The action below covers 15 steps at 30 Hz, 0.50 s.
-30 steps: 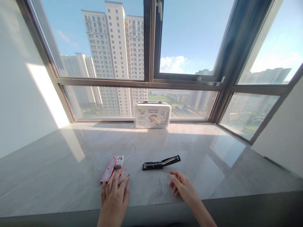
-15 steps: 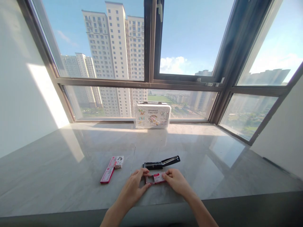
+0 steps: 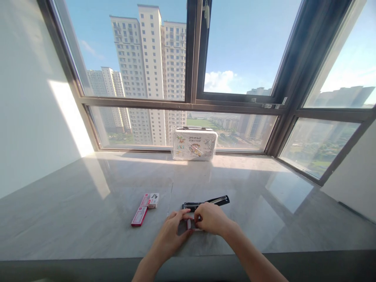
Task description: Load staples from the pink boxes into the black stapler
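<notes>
My left hand and my right hand meet at the front of the grey stone sill, both with fingers closed on a small red and white staple box, which is mostly hidden between them. Just behind my hands lies a black stapler with its top arm lifted open. To the left lie two more red and white staple boxes, one long and one short.
A white plastic case with cartoon pictures stands upright against the window at the back of the sill. The sill's dark front edge runs along the bottom. White walls close in at left and right.
My left hand carried the small box from the left to the middle, my right hand joined it, and both hands have closed in tighter over the box. The view shifted slightly.
</notes>
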Motion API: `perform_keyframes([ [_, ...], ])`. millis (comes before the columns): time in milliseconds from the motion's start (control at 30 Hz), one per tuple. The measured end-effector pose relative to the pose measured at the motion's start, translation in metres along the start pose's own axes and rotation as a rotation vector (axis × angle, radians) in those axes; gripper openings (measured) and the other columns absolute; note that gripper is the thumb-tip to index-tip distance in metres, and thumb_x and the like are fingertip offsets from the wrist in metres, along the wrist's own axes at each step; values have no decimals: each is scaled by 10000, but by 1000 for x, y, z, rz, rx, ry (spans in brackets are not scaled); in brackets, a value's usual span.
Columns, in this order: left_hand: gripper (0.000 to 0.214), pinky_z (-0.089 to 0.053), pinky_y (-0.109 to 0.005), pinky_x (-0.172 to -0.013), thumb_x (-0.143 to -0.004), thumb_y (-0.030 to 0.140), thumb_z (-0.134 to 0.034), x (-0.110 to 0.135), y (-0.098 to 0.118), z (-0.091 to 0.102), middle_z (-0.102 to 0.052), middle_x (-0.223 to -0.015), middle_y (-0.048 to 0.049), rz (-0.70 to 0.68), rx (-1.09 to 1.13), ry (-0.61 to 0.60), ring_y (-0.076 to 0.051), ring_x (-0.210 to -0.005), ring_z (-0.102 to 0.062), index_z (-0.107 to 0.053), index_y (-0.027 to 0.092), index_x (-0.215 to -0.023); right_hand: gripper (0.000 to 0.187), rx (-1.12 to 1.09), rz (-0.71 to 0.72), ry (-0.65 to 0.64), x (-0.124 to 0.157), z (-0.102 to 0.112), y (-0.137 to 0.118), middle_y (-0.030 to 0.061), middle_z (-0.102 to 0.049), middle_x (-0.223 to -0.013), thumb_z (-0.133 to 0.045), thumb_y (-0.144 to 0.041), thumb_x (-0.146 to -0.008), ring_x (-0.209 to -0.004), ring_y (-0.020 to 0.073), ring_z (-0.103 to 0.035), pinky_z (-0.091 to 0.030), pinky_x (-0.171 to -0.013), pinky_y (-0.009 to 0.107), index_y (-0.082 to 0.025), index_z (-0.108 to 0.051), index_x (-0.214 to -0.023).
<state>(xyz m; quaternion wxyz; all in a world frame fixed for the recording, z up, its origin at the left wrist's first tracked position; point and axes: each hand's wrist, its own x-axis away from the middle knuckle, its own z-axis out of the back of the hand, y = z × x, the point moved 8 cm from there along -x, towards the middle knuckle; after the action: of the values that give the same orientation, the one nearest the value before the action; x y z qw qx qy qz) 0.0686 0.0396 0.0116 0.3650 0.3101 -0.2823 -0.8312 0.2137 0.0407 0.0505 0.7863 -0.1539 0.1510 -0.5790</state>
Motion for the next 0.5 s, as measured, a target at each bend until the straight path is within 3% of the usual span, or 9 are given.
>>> perform_keyframes([
  [67, 589, -437, -376, -1026, -831, 312, -709, 0, 0, 0, -713, -1206, -36, 3, 3, 1, -272, -1204, -572, -523, 285, -1389, 101, -21, 24, -9, -3, 0, 1, 18, -699, -655, -710, -237, -681, -652, 179, -598, -285, -593, 270, -252, -790, -740],
  [167, 600, -434, -356, -1022, -827, 298, -716, 1, -2, 1, -706, -1210, -22, 14, 8, 16, -258, -1201, -571, -516, 303, -1392, 154, -86, 25, 10, 4, 3, 12, -8, -684, -667, -645, -277, -784, -624, 144, -574, -300, -577, 247, -245, -772, -865],
  [367, 624, -394, -354, -1063, -819, 273, -725, 4, 1, 2, -696, -1202, -16, 7, 32, 22, -240, -1198, -563, -504, 313, -1402, 252, -187, -81, 96, 42, 4, 58, -20, -612, -675, -526, -370, -924, -613, 127, -530, -345, -566, 224, -196, -707, -952],
  [500, 368, -470, -330, -914, -859, 376, -685, 5, -4, 14, -698, -1107, -37, 52, 64, 82, -226, -1032, -625, -618, 263, -1204, 375, -301, -167, 157, 64, 4, 88, -38, -598, -697, -630, -426, -870, -639, 136, -540, -386, -616, 236, -206, -680, -1169],
])
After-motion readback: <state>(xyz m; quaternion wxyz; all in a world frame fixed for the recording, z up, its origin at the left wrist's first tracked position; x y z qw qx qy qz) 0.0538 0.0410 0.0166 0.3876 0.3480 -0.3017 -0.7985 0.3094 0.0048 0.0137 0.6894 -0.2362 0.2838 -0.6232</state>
